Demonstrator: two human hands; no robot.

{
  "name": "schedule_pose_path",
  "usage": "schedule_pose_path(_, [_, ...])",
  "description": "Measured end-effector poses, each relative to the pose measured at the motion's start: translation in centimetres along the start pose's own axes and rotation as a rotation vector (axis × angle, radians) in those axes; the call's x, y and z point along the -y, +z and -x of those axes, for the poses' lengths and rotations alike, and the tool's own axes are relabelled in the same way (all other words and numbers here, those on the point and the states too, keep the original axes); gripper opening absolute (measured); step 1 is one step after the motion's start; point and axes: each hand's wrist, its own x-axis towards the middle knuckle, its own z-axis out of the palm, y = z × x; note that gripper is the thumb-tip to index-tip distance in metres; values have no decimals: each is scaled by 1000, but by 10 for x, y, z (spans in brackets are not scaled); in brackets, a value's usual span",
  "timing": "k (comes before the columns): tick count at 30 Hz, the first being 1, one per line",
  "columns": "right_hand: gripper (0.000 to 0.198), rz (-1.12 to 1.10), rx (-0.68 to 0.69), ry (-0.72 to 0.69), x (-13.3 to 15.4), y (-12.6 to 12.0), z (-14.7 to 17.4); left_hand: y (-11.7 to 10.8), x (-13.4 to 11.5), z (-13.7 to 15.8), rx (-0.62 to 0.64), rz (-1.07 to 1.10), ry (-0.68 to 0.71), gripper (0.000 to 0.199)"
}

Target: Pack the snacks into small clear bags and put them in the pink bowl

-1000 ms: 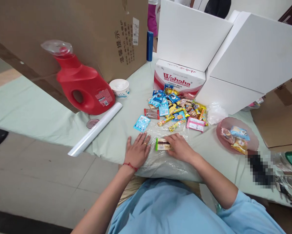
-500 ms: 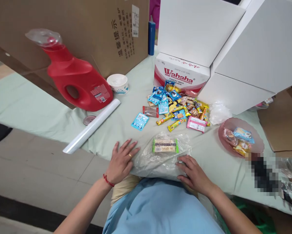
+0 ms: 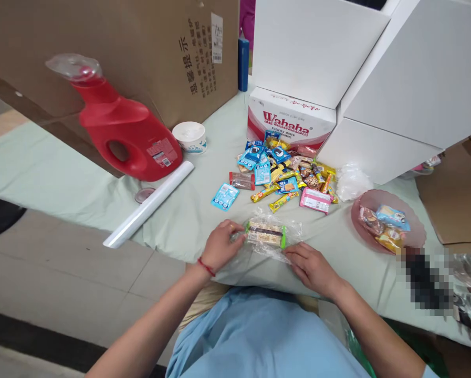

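A wrapped snack bar (image 3: 264, 233) with green ends lies on the table in front of me, within crumpled clear plastic film (image 3: 272, 251). My left hand (image 3: 223, 244) is at the bar's left end, its fingers bent and closed on the film. On the other side, my right hand (image 3: 314, 268) has its fingers pressed together on the film's near right part, close to the bar's right end. The exact grip of the fingertips is partly hidden. Beyond the bar is a pile of small packaged snacks (image 3: 284, 178), with a light blue packet (image 3: 225, 197) apart from it.
A pink bowl (image 3: 361, 231) with several snacks stands right of a crumpled clear plastic bundle (image 3: 352, 182). To the left are a white roll (image 3: 150, 202), a red jug (image 3: 128, 131) and a paper bowl (image 3: 190, 139). A Wahaha box (image 3: 294, 118) and large cardboard (image 3: 140, 47) stand behind.
My left hand has moved right and forward from lying spread on the film to closing at the bar's left end. The film's near part is now gathered close around the bar.
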Motion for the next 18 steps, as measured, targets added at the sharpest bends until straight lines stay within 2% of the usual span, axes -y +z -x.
schedule_pose_path(3, [25,19,61,7,-2,-15,-6,-18,22,-7,-4,301,-211,30])
schedule_pose_path(5, [21,30,159,59,-3,-22,-12,-28,31,-8,-109,338,-309,30])
schedule_pose_path(6, [20,42,211,93,-3,-24,-15,-31,30,-8,-159,313,-308,30])
schedule_pose_path(9, [14,98,316,155,2,-27,-27,-28,11,-5,-217,162,-130,35])
schedule_pose_path(11, [11,132,345,154,6,-28,-35,-18,-12,-3,-197,12,14,47])
schedule_pose_path(14, [11,160,382,150,12,-29,-43,-2,-39,-6,-103,-261,117,71])
schedule_pose_path(15, [12,161,388,155,12,-30,-44,1,-42,-8,-71,-313,118,69])
schedule_pose_path(16, [13,153,388,161,12,-31,-45,2,-41,-10,-43,-332,106,59])
schedule_pose_path(18, [15,104,372,165,8,-35,-45,-2,-29,-17,-12,-274,41,29])
